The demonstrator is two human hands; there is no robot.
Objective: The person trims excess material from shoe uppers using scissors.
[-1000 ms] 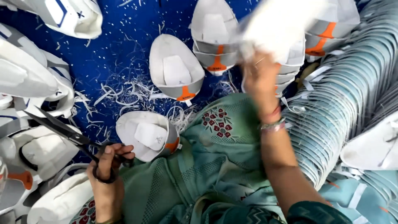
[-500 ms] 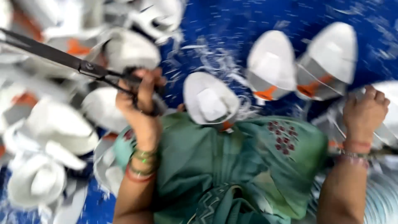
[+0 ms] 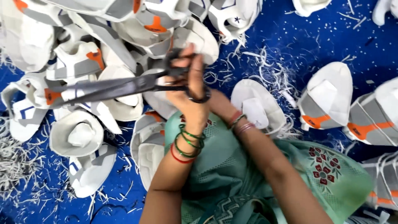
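My left hand (image 3: 188, 97), with green and red bangles on the wrist, is closed around the dark handles of a pair of large scissors (image 3: 112, 87). The long grey blades point left and lie together over a pile of white shoe uppers (image 3: 78, 62) with grey and orange patches. My right hand (image 3: 217, 105) reaches in from the right and is mostly hidden behind the left hand, so I cannot tell what it holds. One white upper (image 3: 257, 108) lies just right of my right wrist.
More white uppers lie at the right (image 3: 327, 99) and along the top. White trimmings (image 3: 265, 70) litter the blue floor cloth (image 3: 352, 37). My green garment with red flower embroidery (image 3: 325, 166) covers my lap at the bottom.
My right hand has come in from the far right to meet the left hand at the scissors. The view has shifted and the scissors now sit near the centre.
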